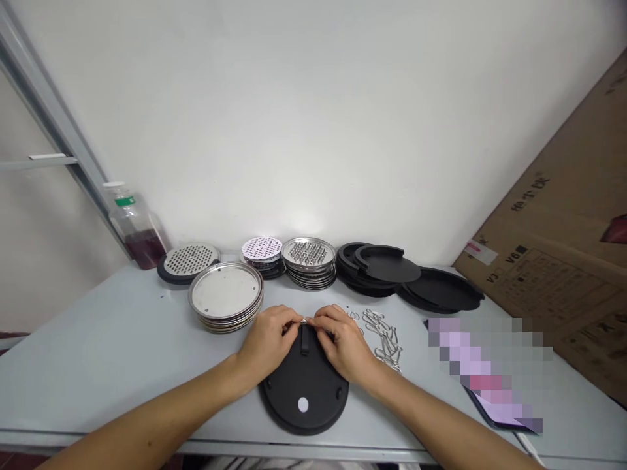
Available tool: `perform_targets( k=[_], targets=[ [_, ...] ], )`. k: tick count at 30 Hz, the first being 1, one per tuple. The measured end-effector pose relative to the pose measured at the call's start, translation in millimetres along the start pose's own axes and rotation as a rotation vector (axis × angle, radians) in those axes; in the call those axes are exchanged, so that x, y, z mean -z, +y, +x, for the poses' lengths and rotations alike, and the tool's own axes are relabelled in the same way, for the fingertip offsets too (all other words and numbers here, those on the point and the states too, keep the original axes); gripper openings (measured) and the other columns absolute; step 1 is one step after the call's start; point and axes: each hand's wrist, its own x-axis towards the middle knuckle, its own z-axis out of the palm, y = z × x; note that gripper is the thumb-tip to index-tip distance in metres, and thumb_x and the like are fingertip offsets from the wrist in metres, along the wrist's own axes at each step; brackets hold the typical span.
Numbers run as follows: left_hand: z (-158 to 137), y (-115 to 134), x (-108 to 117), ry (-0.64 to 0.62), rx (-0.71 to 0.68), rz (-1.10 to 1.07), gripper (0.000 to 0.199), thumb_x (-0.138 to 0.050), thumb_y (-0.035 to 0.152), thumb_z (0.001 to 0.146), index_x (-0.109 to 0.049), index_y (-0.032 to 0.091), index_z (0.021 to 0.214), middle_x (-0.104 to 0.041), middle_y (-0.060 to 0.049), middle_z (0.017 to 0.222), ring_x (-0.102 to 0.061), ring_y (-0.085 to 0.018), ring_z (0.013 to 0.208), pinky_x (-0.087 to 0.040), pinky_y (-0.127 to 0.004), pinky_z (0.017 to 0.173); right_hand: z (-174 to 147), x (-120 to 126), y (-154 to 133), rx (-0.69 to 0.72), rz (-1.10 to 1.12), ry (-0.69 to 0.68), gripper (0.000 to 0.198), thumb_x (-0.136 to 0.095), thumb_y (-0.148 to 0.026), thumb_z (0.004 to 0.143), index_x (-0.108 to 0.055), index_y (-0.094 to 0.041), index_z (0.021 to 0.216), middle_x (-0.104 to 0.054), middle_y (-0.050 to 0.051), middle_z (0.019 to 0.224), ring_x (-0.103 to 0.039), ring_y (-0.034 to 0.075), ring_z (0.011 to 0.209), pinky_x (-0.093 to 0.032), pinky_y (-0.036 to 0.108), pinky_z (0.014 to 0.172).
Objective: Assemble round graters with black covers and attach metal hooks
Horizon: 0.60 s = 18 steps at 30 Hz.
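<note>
A black round base (pixel 313 398) lies on the table in front of me, with a white round spot near its lower edge and a short black tab (pixel 304 341) near the top. My left hand (pixel 274 339) and my right hand (pixel 340 339) meet at its far edge. Their fingertips pinch a small silver metal piece (pixel 304 320) there, mostly hidden by the fingers. Just right of my right hand lie several bent metal wire clips (pixel 385 336). Beyond my left hand stands a stack of round metal-rimmed plates (pixel 225 292).
Along the wall are a perforated disc (pixel 192 260), a stack of white perforated discs (pixel 262 249), metal grater discs (pixel 309 254) and black round bases (pixel 386 264). A bottle of dark liquid (pixel 142 235) stands left. A phone (pixel 494 385) and cardboard box (pixel 553 261) are right.
</note>
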Motion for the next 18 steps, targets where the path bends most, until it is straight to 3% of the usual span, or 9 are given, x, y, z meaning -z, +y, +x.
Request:
perform_targets(
  k=[8,18],
  targets=[
    [-3.2,2.0,-0.3,0.002,0.042,0.058,0.013,-0.058,0.010,0.087,-0.069,0.018,0.086,-0.069,-0.001,0.078,-0.063,-0.016,0.071,-0.048,-0.027,0.068,3.0,2.3,-4.2,0.013,-0.013,-0.020,0.030,-0.050,0.001,0.084,-0.070,-0.020,0.091,-0.065,0.006,0.089,-0.057,0.022,0.087,-0.049,0.037,0.080],
    [-2.0,2.3,0.1,-0.026,-0.035,0.159,0.018,-0.058,0.004,0.087,-0.071,0.016,0.082,-0.071,-0.004,0.079,-0.064,-0.020,0.077,-0.047,-0.031,0.073,1.6,-1.6,-3.5,0.021,-0.028,-0.015,0.028,-0.051,0.001,0.083,-0.069,-0.019,0.089,-0.065,0.006,0.086,-0.056,0.021,0.085,-0.049,0.035,0.078]
  ],
)
